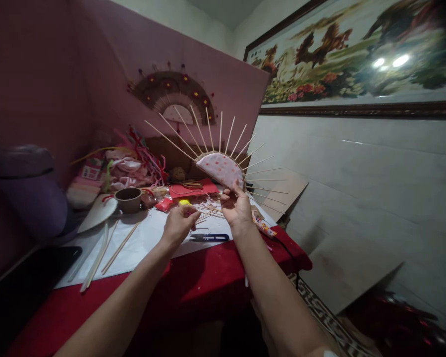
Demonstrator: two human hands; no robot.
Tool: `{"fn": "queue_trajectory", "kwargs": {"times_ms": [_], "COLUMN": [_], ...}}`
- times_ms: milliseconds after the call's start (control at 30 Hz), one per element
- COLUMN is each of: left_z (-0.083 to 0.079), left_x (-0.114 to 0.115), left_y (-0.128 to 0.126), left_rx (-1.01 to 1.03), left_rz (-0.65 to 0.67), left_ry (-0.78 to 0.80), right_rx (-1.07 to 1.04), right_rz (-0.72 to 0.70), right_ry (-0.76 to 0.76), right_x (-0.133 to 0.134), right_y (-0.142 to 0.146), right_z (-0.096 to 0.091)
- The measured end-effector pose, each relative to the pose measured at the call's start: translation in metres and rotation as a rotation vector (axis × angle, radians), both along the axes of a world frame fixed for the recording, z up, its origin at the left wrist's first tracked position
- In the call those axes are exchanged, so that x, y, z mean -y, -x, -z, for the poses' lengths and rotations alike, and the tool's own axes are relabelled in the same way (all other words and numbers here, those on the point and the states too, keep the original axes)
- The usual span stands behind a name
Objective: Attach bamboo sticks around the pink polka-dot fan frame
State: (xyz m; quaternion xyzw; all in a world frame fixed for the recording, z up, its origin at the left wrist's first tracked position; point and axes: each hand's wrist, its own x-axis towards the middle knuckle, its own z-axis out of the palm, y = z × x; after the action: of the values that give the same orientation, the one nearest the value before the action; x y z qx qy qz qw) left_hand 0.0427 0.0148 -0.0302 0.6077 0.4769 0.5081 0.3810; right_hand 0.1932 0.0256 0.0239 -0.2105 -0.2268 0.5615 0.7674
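My right hand (236, 207) is raised over the table and grips the lower edge of a half-round pink dotted fan piece (221, 167) with thin wooden skewers fanning out of it. My left hand (178, 223) hovers just above the white sheet (141, 243), fingers curled in a pinch beside a small yellow piece (185, 203); what it pinches is too small to name. Loose skewers (208, 210) lie on the sheet between the two hands. Small black snips (209, 237) rest right below them.
A red cloth (208, 272) covers the table. A brown bowl (128, 199), a white paper half-disc (96, 213), long sticks (107, 250), red felt (193, 189) and a ribbon pile (134, 163) lie behind. A finished fan (174, 94) hangs on the pink board. A black phone (40, 263) lies left.
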Motion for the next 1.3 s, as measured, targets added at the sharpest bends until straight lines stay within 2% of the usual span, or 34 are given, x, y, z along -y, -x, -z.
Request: {"fn": "queue_trajectory", "kwargs": {"times_ms": [67,133,233,300,400,433,533,600,767,1133,1233,1300], "left_z": [0.007,0.013,0.014,0.011,0.005,0.004,0.004,0.007,0.015,0.012,0.011,0.011], "left_x": [0.000,0.003,0.018,0.033,0.055,0.061,0.069,0.067,0.055,0.039,0.035,0.034], "left_y": [-0.006,-0.016,-0.037,-0.055,-0.082,-0.090,-0.112,-0.125,-0.149,-0.178,-0.180,-0.171], "left_rx": [-0.144,-0.196,-0.171,-0.225,-0.382,-0.474,-0.725,-0.778,-0.644,-0.542,-0.537,-0.556], "left_rz": [0.064,0.167,0.342,0.465,0.531,0.518,0.365,0.322,0.230,0.127,0.114,0.120], "left_ry": [-0.069,-0.070,0.013,0.089,0.170,0.134,-0.049,-0.054,0.074,0.068,0.061,0.057], "right_rx": [-0.084,-0.116,-0.095,-0.082,-0.083,-0.088,-0.101,-0.103,-0.101,-0.083,-0.030,-0.010], "right_rz": [-0.009,0.011,0.063,0.091,0.108,0.109,0.106,0.108,0.119,0.129,0.114,0.091], "right_ry": [0.001,-0.028,-0.091,-0.114,-0.114,-0.107,-0.101,-0.103,-0.103,-0.088,-0.094,-0.099], "right_x": [0.008,0.017,0.029,0.035,0.044,0.047,0.056,0.063,0.078,0.090,0.088,0.085], "right_y": [-0.017,-0.037,-0.064,-0.076,-0.084,-0.085,-0.089,-0.093,-0.103,-0.094,-0.086,-0.079], "right_z": [-0.006,-0.013,-0.023,-0.028,-0.029,-0.028,-0.023,-0.019,-0.013,-0.012,-0.011,-0.008]}}
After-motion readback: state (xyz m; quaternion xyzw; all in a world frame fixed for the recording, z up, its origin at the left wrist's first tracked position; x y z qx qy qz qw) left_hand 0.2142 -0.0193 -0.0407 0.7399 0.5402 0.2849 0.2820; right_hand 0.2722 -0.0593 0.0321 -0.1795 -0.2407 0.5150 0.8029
